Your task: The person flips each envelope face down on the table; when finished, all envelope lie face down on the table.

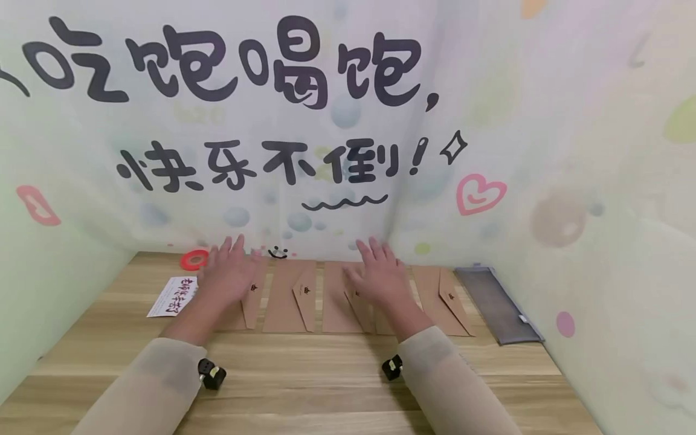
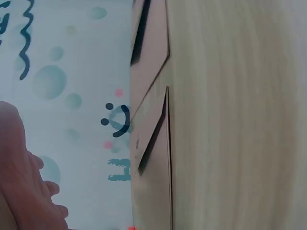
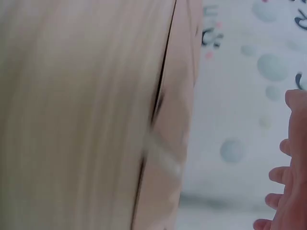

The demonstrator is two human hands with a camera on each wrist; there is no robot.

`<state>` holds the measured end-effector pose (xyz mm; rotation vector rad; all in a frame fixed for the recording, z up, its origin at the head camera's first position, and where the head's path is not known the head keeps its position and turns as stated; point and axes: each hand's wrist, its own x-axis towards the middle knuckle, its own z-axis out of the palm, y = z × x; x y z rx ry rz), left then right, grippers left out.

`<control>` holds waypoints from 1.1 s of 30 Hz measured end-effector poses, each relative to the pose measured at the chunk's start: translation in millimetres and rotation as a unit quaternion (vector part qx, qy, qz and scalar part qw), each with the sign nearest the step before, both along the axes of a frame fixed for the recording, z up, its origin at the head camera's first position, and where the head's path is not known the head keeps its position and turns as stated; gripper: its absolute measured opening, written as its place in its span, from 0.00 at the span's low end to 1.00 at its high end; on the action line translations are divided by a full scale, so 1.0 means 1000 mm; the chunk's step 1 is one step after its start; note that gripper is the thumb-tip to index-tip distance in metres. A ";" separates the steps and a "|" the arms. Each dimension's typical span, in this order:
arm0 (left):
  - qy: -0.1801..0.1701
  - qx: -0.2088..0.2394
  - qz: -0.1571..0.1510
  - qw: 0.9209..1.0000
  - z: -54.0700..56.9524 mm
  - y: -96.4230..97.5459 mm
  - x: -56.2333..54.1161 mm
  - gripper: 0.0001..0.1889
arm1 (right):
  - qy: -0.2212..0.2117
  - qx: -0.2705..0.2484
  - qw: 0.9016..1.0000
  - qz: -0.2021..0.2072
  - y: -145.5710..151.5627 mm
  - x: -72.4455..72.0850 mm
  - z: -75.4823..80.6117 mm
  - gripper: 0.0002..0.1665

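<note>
Brown paper envelopes with pointed flaps, several of them, lie in a row along the back of the wooden table (image 1: 304,374). My left hand (image 1: 228,272) is spread over the leftmost envelope (image 1: 258,308) and hides much of it. Over the right part of the row, my right hand (image 1: 380,278) overlaps the third envelope (image 1: 336,311) and its neighbour. The second envelope (image 1: 280,308) shows in full between the hands. In the wrist views, the left hand (image 2: 29,187) and the right hand (image 3: 292,177) appear raised off the envelopes, fingers extended and holding nothing.
A white card (image 1: 165,297) with dark red handwriting lies left of the row, beneath a red ring (image 1: 186,261). A grey mesh pouch (image 1: 497,305) lies at the right edge. Printed cloth (image 1: 348,223) hangs close behind the table.
</note>
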<state>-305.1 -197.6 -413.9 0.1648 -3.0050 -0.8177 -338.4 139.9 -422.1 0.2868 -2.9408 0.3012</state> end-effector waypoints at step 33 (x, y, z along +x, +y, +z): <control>-0.045 0.305 -0.007 0.951 -0.018 -0.060 0.039 0.43 | -0.111 -0.300 0.938 0.131 -0.171 0.039 -0.018 0.33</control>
